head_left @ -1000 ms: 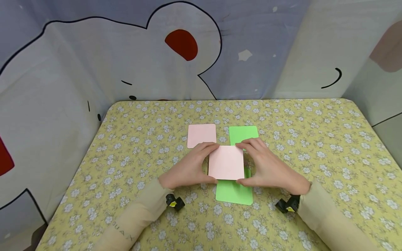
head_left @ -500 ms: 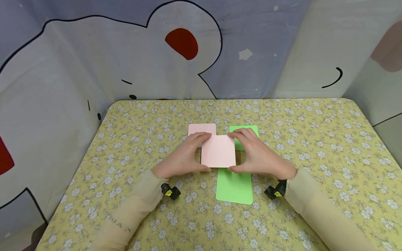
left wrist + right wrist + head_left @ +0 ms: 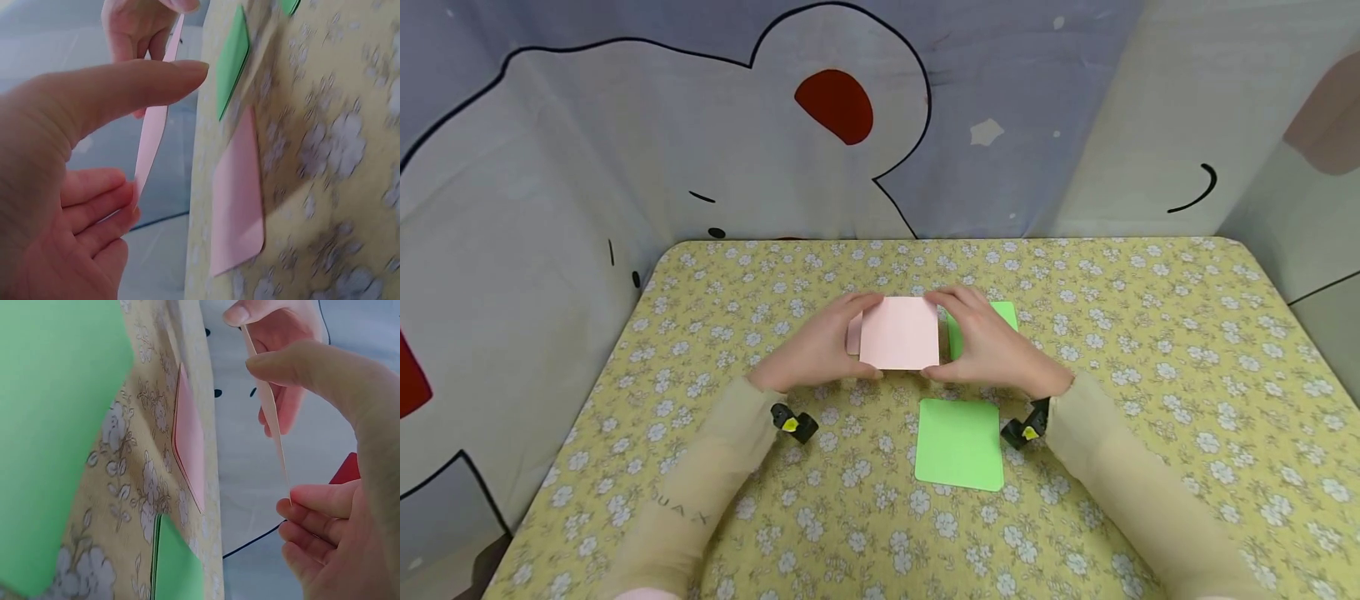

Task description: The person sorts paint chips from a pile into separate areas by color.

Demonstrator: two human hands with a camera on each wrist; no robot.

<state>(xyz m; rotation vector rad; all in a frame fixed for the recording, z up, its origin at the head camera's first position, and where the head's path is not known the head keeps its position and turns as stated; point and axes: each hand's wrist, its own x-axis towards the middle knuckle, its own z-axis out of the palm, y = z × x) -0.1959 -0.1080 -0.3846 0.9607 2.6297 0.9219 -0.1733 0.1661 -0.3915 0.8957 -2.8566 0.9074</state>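
Flowered counter (image 3: 1075,517) under a printed curtain (image 3: 1000,100), with a pink square (image 3: 899,333) held up between two hands

Pale curtain hangs across the back and down both sides, printed with thick black outlines, a red patch (image 3: 838,108) and small white stars. Before it spreads the counter, covered in yellow cloth scattered with white flowers, its far corners rounded. Two cream sleeves (image 3: 730,483) reach in from the near side, dark letters running along the left one.

Both hands meet over the far half of the counter. The left hand (image 3: 820,342) has its fingers pinching the left side of the pink square, thumb at the near edge and fingertips at the far one; the right hand (image 3: 996,346) pinches the right side the same way. Both wrist views show the square edge-on, clear of the cloth.

Beneath it on the cloth lies another pink piece (image 3: 240,203), mostly hidden from above. Just right of that is a far green piece (image 3: 1006,315), partly behind the right hand; its edge looks layered. Nearer the person a green square (image 3: 958,446) lies flat, well apart from the others.

Smallest of all, a black device (image 3: 793,423) with a yellow spot sits at each wrist.
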